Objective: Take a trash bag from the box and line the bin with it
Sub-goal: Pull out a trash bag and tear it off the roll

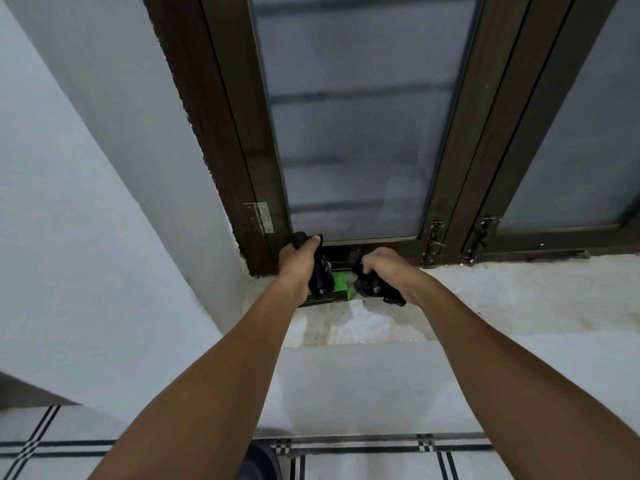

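A green box (337, 289) lies on the concrete window sill (485, 299), close to the window's left corner. Above it my left hand (298, 263) grips a black roll of trash bags (318, 275) held roughly upright. To the right, my right hand (388, 271) is closed on a crumpled black trash bag (369, 287). Whether the bag is still joined to the roll is hidden by my fingers. At the bottom edge, between my forearms, a dark rounded shape (258, 462) shows on the floor; it may be the bin, mostly hidden.
A dark brown window frame (239, 140) with frosted panes rises behind the sill, with a hinge (261, 216) and latches (436, 237) at its base. A white wall (86, 202) closes the left side. The floor (381, 459) has white tiles with dark lines.
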